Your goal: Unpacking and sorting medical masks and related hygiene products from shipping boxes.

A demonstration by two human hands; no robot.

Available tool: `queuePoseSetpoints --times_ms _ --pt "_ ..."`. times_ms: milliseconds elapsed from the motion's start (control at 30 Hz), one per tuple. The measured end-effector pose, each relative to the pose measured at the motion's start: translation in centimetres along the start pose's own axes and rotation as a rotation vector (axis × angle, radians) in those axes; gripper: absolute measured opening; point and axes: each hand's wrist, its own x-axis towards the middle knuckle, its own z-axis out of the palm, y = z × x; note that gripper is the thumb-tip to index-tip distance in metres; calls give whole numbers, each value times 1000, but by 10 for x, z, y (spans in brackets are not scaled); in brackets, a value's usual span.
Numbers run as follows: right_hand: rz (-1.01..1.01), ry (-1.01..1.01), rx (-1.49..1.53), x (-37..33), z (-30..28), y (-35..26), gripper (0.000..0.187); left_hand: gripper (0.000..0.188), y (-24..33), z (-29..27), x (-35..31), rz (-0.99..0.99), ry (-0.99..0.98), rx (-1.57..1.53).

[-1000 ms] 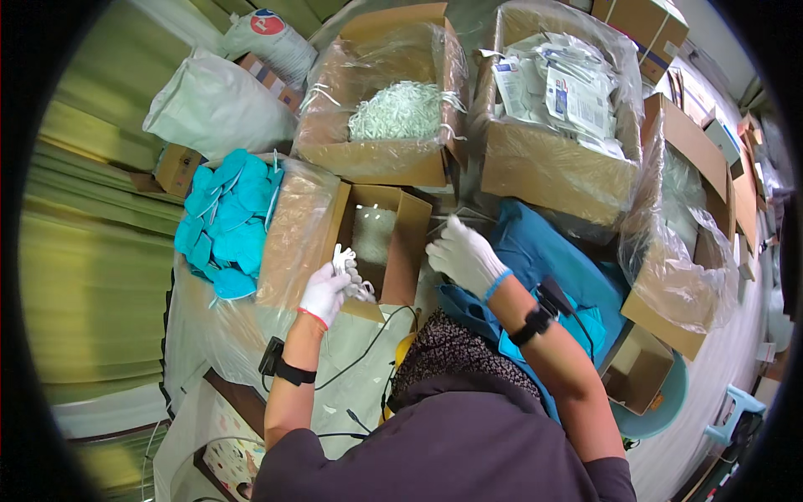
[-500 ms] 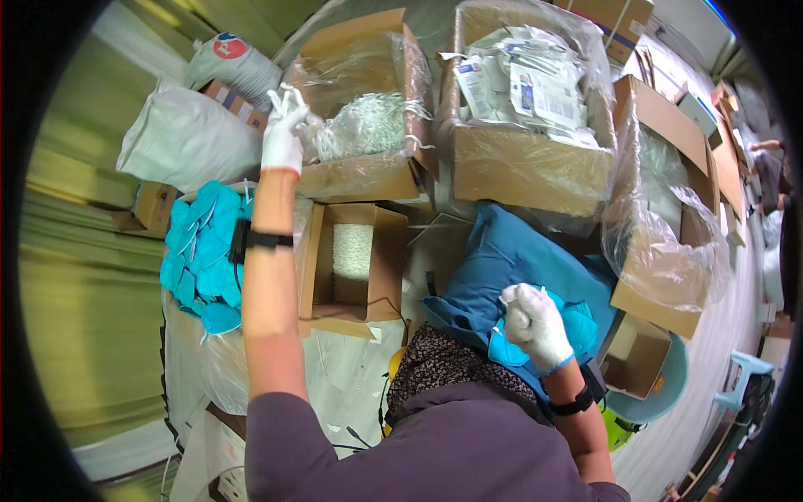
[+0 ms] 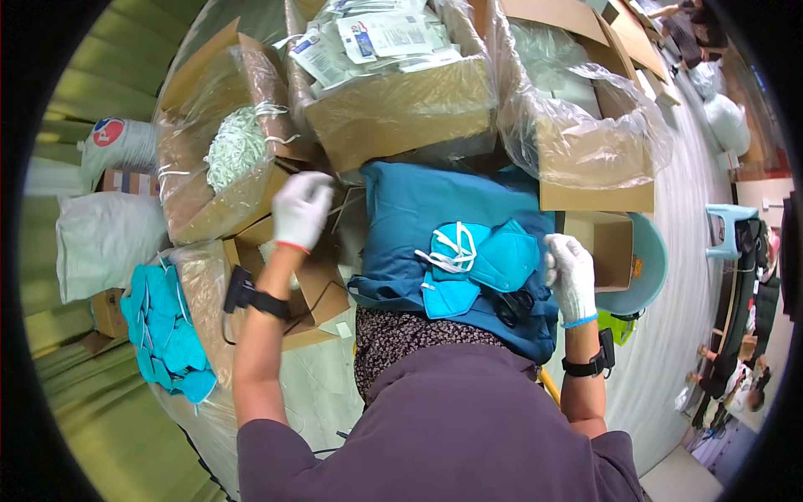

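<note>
Several turquoise cup-shaped face masks (image 3: 510,255) lie on a blue cushion (image 3: 401,197) across my lap, with a bunch of white straps (image 3: 456,251) on top. My right hand (image 3: 571,276), in a white glove with a blue cuff, is closed beside the masks' right edge; what its fingers hold, if anything, is hidden. My left hand (image 3: 302,212), in a white glove with a red cuff, is slightly blurred above the narrow open carton (image 3: 305,301). Its fingers look loosely apart, and no object shows in them. Black-handled scissors (image 3: 510,307) lie near the masks' lower edge.
White straps (image 3: 238,151) fill part of a plastic-lined carton. Larger cartons hold flat printed packets (image 3: 385,38) and clear plastic bags (image 3: 552,63). Further masks (image 3: 167,330) are piled at left. A blue tub (image 3: 648,259) and a stool (image 3: 730,230) stand at right.
My left hand has come back from over the strap carton toward me. My right hand has moved off the masks to their right side, uncovering the straps and scissors. The view has shifted right.
</note>
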Motion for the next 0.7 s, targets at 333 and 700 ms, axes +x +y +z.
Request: queuePoseSetpoints --times_ms 333,700 --pt "-226 179 -1035 -8 23 22 52 81 110 124 -70 50 -415 177" --pt "-275 156 -525 14 -18 47 18 20 84 128 -40 -418 -490 -301"
